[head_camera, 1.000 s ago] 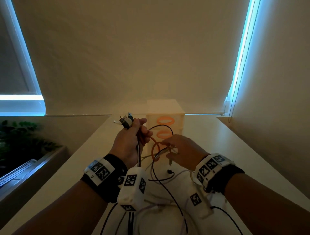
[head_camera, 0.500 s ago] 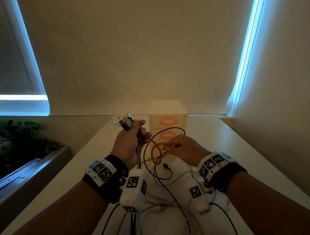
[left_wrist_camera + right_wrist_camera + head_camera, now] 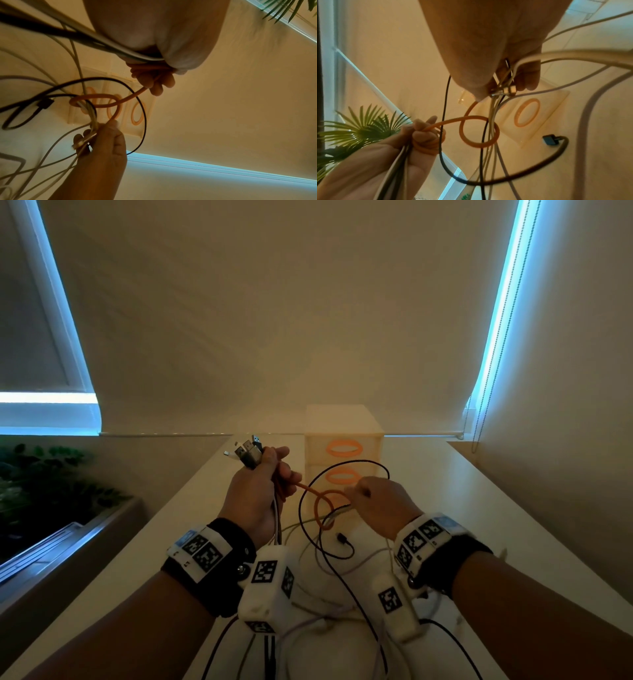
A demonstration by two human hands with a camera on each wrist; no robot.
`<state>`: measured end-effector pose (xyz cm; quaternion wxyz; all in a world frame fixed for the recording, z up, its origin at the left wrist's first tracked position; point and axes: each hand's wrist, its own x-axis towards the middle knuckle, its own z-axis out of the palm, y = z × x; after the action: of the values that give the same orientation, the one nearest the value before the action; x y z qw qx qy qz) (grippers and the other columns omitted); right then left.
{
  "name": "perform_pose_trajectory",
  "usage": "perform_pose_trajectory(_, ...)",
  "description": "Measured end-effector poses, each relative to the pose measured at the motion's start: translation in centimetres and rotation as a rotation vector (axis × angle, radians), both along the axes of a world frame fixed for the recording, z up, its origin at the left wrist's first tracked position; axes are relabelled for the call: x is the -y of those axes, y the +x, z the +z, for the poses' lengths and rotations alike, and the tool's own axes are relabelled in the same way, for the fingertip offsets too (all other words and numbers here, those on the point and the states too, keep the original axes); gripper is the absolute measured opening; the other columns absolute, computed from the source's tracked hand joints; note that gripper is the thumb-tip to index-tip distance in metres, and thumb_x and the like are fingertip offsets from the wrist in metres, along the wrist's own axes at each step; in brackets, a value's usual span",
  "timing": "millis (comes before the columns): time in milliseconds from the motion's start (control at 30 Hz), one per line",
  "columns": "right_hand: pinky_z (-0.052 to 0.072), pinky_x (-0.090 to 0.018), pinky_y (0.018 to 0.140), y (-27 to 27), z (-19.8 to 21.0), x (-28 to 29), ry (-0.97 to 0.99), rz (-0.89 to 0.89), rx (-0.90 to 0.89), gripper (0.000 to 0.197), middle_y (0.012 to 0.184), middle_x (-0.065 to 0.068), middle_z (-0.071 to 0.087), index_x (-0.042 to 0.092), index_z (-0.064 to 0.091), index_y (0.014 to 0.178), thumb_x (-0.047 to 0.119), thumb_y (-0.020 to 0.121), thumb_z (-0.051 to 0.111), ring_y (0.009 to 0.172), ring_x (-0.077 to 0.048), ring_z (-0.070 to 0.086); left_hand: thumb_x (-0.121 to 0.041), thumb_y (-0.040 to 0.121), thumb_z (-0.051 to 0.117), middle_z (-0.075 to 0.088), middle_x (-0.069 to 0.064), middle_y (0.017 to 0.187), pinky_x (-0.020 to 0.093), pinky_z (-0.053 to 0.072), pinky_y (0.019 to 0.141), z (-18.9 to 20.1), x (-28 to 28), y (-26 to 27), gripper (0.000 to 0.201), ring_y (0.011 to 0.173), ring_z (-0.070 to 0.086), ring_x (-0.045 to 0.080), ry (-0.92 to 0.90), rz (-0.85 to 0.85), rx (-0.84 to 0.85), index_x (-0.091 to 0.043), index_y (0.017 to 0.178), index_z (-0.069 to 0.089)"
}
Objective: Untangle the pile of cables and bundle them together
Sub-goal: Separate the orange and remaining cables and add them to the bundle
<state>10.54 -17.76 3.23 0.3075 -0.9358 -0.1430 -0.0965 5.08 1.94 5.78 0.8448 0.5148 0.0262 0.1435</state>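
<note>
My left hand (image 3: 260, 491) is raised over the table and grips a bunch of cables, their USB plugs (image 3: 248, 453) sticking up past the knuckles. An orange cable (image 3: 322, 510) runs from that fist and makes a small loop between my hands. My right hand (image 3: 375, 505) pinches several cable ends with metal plugs (image 3: 503, 91), and these cables pass through the orange loop (image 3: 478, 132). A thin black cable (image 3: 342, 465) arcs wide over both hands. Its free plug (image 3: 342, 540) hangs below. More white and black cables (image 3: 329, 594) trail down to the table toward me.
A small pale drawer unit (image 3: 342, 440) with orange ring handles stands on the white table (image 3: 479, 525) just beyond my hands. A closed blind (image 3: 274, 320) covers the window behind it. A green plant (image 3: 44, 477) sits low at the left, past the table's edge.
My right hand has drawn up and to the right with the cable ends. The black cable's arc has widened, and the orange loop stays between my hands. The left hand has hardly moved.
</note>
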Motion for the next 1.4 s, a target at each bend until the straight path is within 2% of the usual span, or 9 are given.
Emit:
perform_pose_trajectory(167, 0.046, -0.034, 0.076, 0.5, 0.7, 0.1, -0.015, 0.011, -0.075, 0.032, 0.097, -0.011, 0.065, 0.008, 0.062, 0.093, 0.028, 0.103, 0.038, 0.09, -0.028, 0.06, -0.027, 0.11, 0.042, 0.056, 0.002, 0.069, 0.031, 0.048, 0.067, -0.3, -0.4, -0.1, 0.038, 0.069, 0.062, 0.019, -0.01, 0.016, -0.009, 0.0, 0.129, 0.06)
perform_pose_trajectory(267, 0.044, -0.026, 0.067, 0.3, 0.3, 0.5, 0.008, 0.148, -0.203, 0.011, 0.107, -0.004, 0.061, 0.017, 0.056, 0.103, 0.021, 0.092, 0.057, 0.085, -0.016, 0.056, -0.027, 0.11, 0.041, 0.056, 0.002, 0.068, 0.03, 0.048, 0.066, -0.3, -0.6, 0.0, 0.038, 0.068, 0.062, 0.018, -0.035, 0.02, -0.005, 0.001, 0.13, 0.059)
perform_pose_trajectory(467, 0.052, -0.031, 0.078, 0.8, -1.2, 1.1, -0.124, 0.161, -0.078, 0.038, 0.105, 0.005, 0.059, 0.033, 0.057, 0.096, 0.043, 0.07, 0.083, 0.092, -0.013, 0.058, -0.027, 0.111, 0.041, 0.056, 0.001, 0.068, 0.03, 0.047, 0.065, -0.4, -0.5, 0.0, 0.039, 0.067, 0.062, 0.017, -0.038, 0.018, 0.002, 0.001, 0.13, 0.059)
perform_pose_trajectory(633, 0.046, -0.037, 0.073, 0.3, 0.1, 0.0, -0.157, 0.089, -0.149, 0.058, 0.078, -0.001, 0.057, 0.024, 0.053, 0.07, 0.072, 0.092, 0.031, 0.074, -0.021, 0.054, -0.026, 0.111, 0.041, 0.056, 0.002, 0.069, 0.03, 0.047, 0.066, -0.6, -0.4, -0.2, 0.039, 0.068, 0.062, 0.018, -0.024, 0.024, -0.012, 0.002, 0.13, 0.059)
perform_pose_trajectory(700, 0.047, -0.041, 0.078, 0.2, 0.3, -0.4, -0.197, 0.095, -0.176, 0.07, 0.085, -0.009, 0.062, 0.013, 0.063, 0.088, 0.067, 0.095, 0.018, 0.079, -0.027, 0.057, -0.026, 0.111, 0.041, 0.055, 0.002, 0.069, 0.03, 0.047, 0.066, -0.7, -0.2, -0.3, 0.038, 0.068, 0.061, 0.018, -0.016, 0.021, -0.02, 0.001, 0.129, 0.06)
perform_pose_trajectory(767, 0.045, -0.04, 0.082, 0.1, 0.2, -0.6, -0.25, 0.094, -0.178, 0.055, 0.099, -0.013, 0.061, 0.01, 0.062, 0.108, 0.046, 0.1, 0.022, 0.088, -0.028, 0.054, -0.027, 0.111, 0.041, 0.055, 0.002, 0.069, 0.03, 0.048, 0.066, -0.7, 0.1, -0.4, 0.038, 0.068, 0.061, 0.018, -0.013, 0.014, -0.025, 0.001, 0.129, 0.06)
perform_pose_trajectory(833, 0.045, -0.038, 0.08, 0.2, 0.1, -0.7, -0.261, 0.056, -0.172, 0.039, 0.099, -0.012, 0.06, 0.013, 0.062, 0.094, 0.034, 0.099, 0.029, 0.09, -0.026, 0.053, -0.027, 0.111, 0.04, 0.055, 0.003, 0.07, 0.03, 0.047, 0.066, -0.5, 0.4, -0.6, 0.039, 0.069, 0.06, 0.019, -0.022, -0.004, -0.025, 0.001, 0.13, 0.059)
perform_pose_trajectory(1033, 0.047, -0.045, 0.095, -0.7, 0.0, -1.0, -0.389, -0.059, -0.146, 0.048, 0.115, -0.004, 0.049, 0.021, 0.06, 0.11, 0.061, 0.09, 0.041, 0.109, -0.029, 0.05, -0.032, 0.11, 0.039, 0.05, 0.001, 0.068, 0.027, 0.044, 0.063, 1.8, 0.4, -1.5, 0.038, 0.064, 0.056, 0.015, -0.139, -0.14, 0.065, -0.003, 0.122, 0.061)
perform_pose_trajectory(1400, 0.046, -0.035, 0.096, 0.6, -0.9, 0.6, -0.257, -0.015, -0.224, 0.036, 0.128, -0.002, 0.059, 0.025, 0.067, 0.112, 0.052, 0.092, 0.054, 0.115, -0.023, 0.057, -0.034, 0.111, 0.038, 0.05, -0.001, 0.068, 0.025, 0.046, 0.06, 4.2, -1.8, -2.1, 0.04, 0.064, 0.056, 0.013, -0.114, -0.14, 0.209, -0.003, 0.123, 0.06)
